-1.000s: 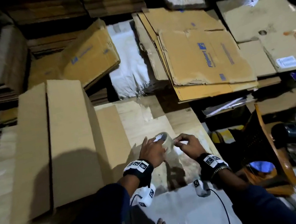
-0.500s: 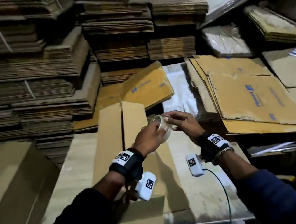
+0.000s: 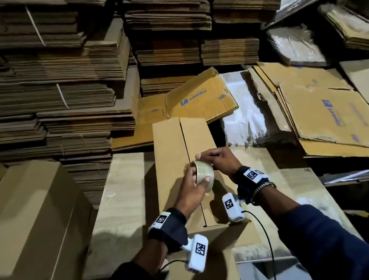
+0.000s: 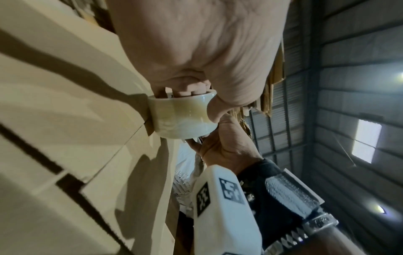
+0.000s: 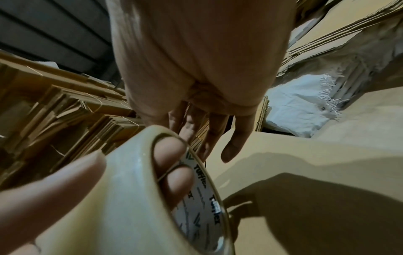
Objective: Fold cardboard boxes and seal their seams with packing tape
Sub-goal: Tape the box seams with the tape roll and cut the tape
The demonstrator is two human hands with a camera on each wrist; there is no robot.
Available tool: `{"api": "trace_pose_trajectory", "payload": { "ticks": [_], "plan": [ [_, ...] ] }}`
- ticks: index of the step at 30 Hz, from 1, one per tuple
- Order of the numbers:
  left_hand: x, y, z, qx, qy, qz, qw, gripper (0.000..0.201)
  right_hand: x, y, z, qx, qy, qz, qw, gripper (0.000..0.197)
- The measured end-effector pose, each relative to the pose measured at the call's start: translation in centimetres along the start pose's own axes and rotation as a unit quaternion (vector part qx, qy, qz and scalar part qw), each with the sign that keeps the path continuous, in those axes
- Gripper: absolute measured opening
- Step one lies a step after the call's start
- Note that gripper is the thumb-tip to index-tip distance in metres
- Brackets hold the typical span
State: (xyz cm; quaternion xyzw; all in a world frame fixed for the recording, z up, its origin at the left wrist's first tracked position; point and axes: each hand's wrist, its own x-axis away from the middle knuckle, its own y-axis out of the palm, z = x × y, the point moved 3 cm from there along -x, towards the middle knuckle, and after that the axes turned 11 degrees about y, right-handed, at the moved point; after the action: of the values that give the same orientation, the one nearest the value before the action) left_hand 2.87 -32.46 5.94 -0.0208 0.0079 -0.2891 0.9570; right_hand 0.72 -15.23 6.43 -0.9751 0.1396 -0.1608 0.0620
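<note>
Left hand (image 3: 192, 188) grips the tape roll (image 3: 204, 175), fingers (image 5: 169, 151) hooked through the core, thumb on the outer face. Right hand (image 3: 220, 160) sits at the roll's 1 o'clock, fingertips at the roll's top edge; right wrist view shows the fingers (image 5: 214, 136) fairly straight, whether they pinch a tape end I cannot tell. Roll is held just over the folded box (image 3: 171, 156), beside its centre seam (image 3: 185, 139), which runs 12 to 6 and looks untaped. Box lies on a pale board (image 3: 120, 198). At the box's 9 o'clock, a second plain box (image 3: 24, 220). At 12 o'clock, a printed flattened carton (image 3: 198, 98); beyond it, at 10 to 12 o'clock, tall stacks of flat cardboard (image 3: 49, 88). At 2 o'clock, a white sack (image 3: 240, 116) and more printed flat cartons (image 3: 324, 115).
</note>
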Motion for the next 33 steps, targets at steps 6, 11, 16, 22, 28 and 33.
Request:
{"api": "trace_pose_trajectory", "payload": {
  "ticks": [6, 11, 16, 22, 28, 33],
  "plan": [
    [-1.5, -1.0, -5.4, -0.007, -0.015, 0.074, 0.997, 0.051, -4.2, 1.5, 2.0, 0.174, 0.008, 0.008, 0.985, 0.023],
    [-2.9, -1.7, -4.8, -0.052, 0.004, 0.095, 0.994, 0.048, -7.0, 1.3, 0.5, 0.241, 0.007, -0.040, 0.970, 0.029],
    [-5.2, -3.2, -3.7, -0.046, 0.006, 0.093, 0.995, 0.042, -12.3, 0.3, 0.2, 0.313, 0.002, -0.051, 0.948, 0.032],
    [-8.9, -3.6, -4.1, -0.021, 0.004, 0.101, 0.995, 0.033, -18.5, -0.1, -2.1, 0.333, -0.026, -0.037, 0.942, 0.032],
    [-12.3, -4.0, -4.8, -0.061, -0.002, 0.108, 0.992, 0.050, -25.5, -0.6, -3.6, 0.362, -0.041, -0.022, 0.931, 0.039],
    [-15.4, -4.3, -5.1, -0.051, 0.016, 0.120, 0.991, 0.055, -31.0, -1.7, -6.4, 0.355, -0.030, 0.020, 0.934, 0.031]
  ]
}}
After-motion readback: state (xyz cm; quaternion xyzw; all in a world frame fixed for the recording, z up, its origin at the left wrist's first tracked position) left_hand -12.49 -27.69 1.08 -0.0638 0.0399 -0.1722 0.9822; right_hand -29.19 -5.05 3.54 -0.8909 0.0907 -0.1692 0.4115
